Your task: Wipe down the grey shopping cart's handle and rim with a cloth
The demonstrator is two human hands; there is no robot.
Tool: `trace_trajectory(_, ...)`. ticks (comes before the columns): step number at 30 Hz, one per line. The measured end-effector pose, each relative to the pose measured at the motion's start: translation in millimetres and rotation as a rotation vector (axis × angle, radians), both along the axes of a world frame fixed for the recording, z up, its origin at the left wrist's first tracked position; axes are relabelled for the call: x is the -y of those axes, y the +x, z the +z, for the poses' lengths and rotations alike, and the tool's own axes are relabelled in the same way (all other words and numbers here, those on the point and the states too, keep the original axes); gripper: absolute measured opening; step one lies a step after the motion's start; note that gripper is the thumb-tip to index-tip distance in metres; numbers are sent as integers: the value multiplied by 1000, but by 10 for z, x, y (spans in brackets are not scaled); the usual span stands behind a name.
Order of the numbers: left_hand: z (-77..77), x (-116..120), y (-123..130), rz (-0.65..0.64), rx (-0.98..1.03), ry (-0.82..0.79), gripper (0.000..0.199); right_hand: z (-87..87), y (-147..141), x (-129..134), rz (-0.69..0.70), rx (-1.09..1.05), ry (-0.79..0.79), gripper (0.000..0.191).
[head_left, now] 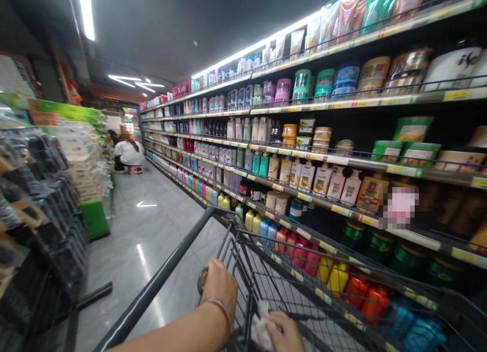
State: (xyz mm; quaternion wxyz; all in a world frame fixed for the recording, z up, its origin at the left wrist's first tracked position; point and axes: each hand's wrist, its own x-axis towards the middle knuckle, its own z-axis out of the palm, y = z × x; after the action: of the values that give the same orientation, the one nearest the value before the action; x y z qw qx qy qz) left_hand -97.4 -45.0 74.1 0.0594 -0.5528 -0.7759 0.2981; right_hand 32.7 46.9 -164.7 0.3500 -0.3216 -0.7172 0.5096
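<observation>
A dark wire shopping cart (281, 286) stands close in front of me, its grey bar (160, 271) running from the lower left to the centre. My left hand (220, 286), with a bracelet at the wrist, is closed round a dark curved part of the cart. To its right, at the bottom edge, my right hand (283, 331) pinches a crumpled white tissue (262, 327) near the cart's wire side.
Long shelves (323, 103) of bottles, jars and tubes line the right side. Packed goods (68, 154) fill the left. Farther down the shiny grey aisle (129, 210), a person in white (129, 151) sits on a pink stool (136, 170).
</observation>
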Motion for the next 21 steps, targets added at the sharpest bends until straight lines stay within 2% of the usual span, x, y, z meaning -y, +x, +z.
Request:
trace_trajectory(3, 79, 37, 36, 15, 108, -7, 28, 695, -173, -114, -129, -72, 76, 25)
trace_trajectory(5, 192, 21, 44, 8, 158, 34, 30, 1073, -306, -196, -189, -129, 166, 27)
trace_trajectory(7, 330, -55, 2, -28, 134, 164, 32, 1333, -464, -300, -225, -183, 266, 31)
trace_trajectory(9, 440, -202, -116, -53, 86, 338, 38, 1484, -653, -422, -243, -216, 358, 36)
trace_trajectory(11, 472, -394, -304, -113, 121, 448, 43, 1545, -858, -533, -236, -212, 447, 42)
trace_trajectory(13, 414, -582, -518, -184, 171, 504, 48, 1538, -1042, -604, -170, -130, 547, 45)
trace_trajectory(16, 234, -768, -762, -232, 195, 392, 58, 1445, -1198, -628, -82, 67, 714, 40)
trace_trajectory(21, 33, -892, -802, -295, 191, 295, 53, 1246, -1149, -642, -146, 215, 991, 38)
